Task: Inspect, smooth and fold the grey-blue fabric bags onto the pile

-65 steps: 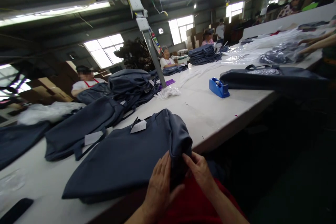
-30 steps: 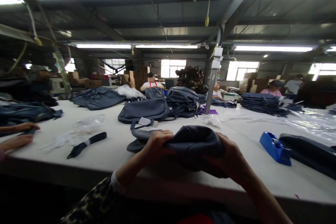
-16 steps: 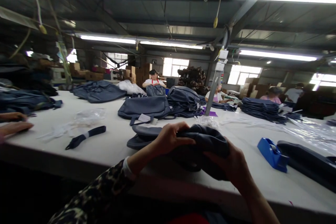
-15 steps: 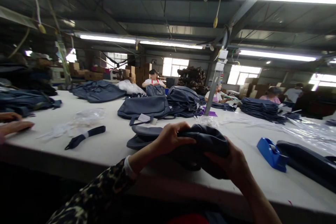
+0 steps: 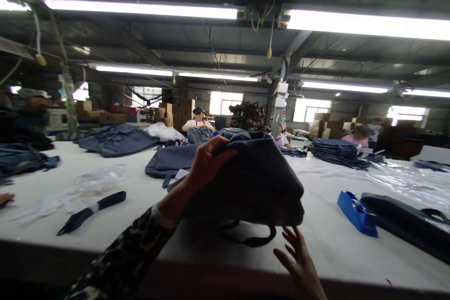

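Observation:
A dark blue bag [image 5: 253, 178] is held up over the front of the white table [image 5: 137, 234], its dark strap loop [image 5: 251, 240] hanging beneath. My left hand [image 5: 207, 164] grips the bag's upper left edge, thumb across its near face. Below the bag's lower right corner is my right hand [image 5: 297, 258], fingers spread and holding nothing; its fingertips come close to the corner, and I cannot tell if they touch. Left of the bag lies a folded dark strap [image 5: 93, 211] with a white band round it.
A blue tape dispenser [image 5: 357, 213] stands at right beside a dark folded piece [image 5: 404, 220]. Stacked dark bags [image 5: 337, 152] and clear plastic sheets [image 5: 411, 180] lie behind. A metal post [image 5: 279, 98] rises mid-table. Another person's hand [image 5: 6, 199] shows at the left edge.
The bag has been raised and opened out from a bunched shape. My right hand has let go of it and moved lower. The other person's hands have shifted left in view.

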Available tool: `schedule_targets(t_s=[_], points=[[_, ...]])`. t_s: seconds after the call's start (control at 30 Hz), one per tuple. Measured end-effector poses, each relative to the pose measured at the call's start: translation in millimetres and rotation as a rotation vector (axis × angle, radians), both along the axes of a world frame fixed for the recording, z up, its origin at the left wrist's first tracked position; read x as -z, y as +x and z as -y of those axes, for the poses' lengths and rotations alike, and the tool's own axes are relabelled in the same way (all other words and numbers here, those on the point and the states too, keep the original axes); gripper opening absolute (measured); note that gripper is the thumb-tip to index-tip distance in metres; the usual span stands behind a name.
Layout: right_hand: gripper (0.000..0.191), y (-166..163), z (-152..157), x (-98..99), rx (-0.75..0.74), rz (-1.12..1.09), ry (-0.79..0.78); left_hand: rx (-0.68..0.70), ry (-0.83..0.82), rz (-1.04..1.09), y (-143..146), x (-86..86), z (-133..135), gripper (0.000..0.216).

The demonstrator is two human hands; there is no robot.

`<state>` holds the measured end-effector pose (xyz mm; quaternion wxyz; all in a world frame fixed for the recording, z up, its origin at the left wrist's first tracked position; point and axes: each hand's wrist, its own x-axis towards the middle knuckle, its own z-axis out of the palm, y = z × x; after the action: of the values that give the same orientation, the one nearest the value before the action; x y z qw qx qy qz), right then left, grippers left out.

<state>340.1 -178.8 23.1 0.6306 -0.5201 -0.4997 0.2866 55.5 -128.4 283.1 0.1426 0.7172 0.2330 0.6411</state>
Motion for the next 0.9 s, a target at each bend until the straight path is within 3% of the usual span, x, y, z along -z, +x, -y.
schedule_targets(t_s=[0.13,0.23,0.33,0.43,0.57,0.63,0.73,0.9], points=[[0.101,-11.9,-10.3,-49.2,0.125,-0.067,0.125,-0.047,0.087,0.131,-0.7,-33.6,-2.6,0.022],[0.092,-5.7,-9.6,-86.6,0.199,0.007,0.137,-0.067,0.128,0.2,-5.7,-56.6,-12.7,0.025],[0.076,4.9,0.5,-111.5,0.247,0.056,0.071,-0.047,0.109,0.243,-7.3,-80.4,-35.2,0.031],[0.065,11.5,18.8,-126.8,0.156,-0.006,0.046,-0.004,0.025,0.156,3.0,-103.9,-69.2,0.038],[0.06,6.6,42.6,-133.6,-0.025,-0.186,-0.054,-0.114,-0.112,-0.185,39.0,-120.5,-125.0,0.049],[0.057,1.3,47.7,-129.0,-0.065,-0.223,-0.111,-0.169,-0.161,-0.316,63.8,-115.7,-152.7,0.053],[0.052,-3.1,42.0,-107.4,-0.092,-0.296,-0.161,-0.196,-0.229,-0.434,102.8,-88.5,-187.5,0.05],[0.044,7.4,6.4,-41.2,0.006,-0.406,-0.268,-0.128,-0.355,-0.627,159.6,-1.1,-214.3,0.032]])
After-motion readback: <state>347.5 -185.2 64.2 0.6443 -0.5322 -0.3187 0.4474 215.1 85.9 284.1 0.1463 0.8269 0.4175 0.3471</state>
